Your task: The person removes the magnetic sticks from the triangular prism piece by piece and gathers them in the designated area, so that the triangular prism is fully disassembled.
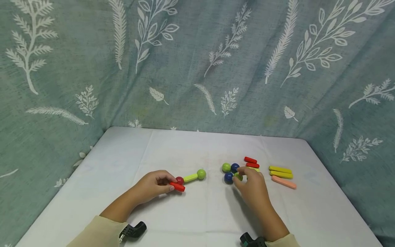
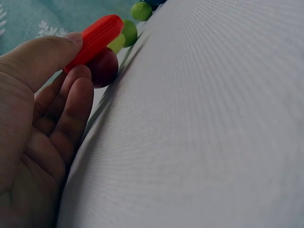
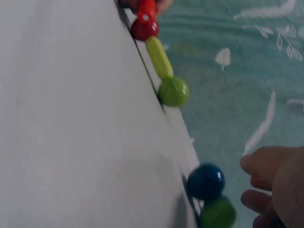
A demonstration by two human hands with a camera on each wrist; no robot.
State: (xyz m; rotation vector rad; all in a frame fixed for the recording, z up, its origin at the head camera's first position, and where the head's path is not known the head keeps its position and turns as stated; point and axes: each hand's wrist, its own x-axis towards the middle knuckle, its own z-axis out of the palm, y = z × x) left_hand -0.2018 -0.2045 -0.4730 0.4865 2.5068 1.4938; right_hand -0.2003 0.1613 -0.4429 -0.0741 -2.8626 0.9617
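My left hand (image 1: 152, 185) pinches a short red rod (image 1: 178, 187) between thumb and fingers; in the left wrist view the ribbed rod (image 2: 99, 40) slants up. Close by it, a dark red ball (image 1: 179, 180) joins a yellow-green rod (image 1: 190, 177), whose far end meets a green ball (image 1: 201, 174). My right hand (image 1: 253, 187) hovers at a cluster of balls, thumb and fingers apart around a green ball (image 1: 238, 176). Beside that lie a blue ball (image 1: 228, 178), another blue ball (image 1: 235, 167) and a green ball (image 1: 226, 167). The right wrist view shows nothing between its fingers.
Behind the right hand lie two red rods (image 1: 250, 160) and a partly hidden yellow-green one (image 1: 253, 169). Further right are two yellow rods (image 1: 280, 169) and an orange-pink rod (image 1: 284, 182). A leaf-patterned curtain (image 1: 185, 68) borders the white table (image 1: 172, 147).
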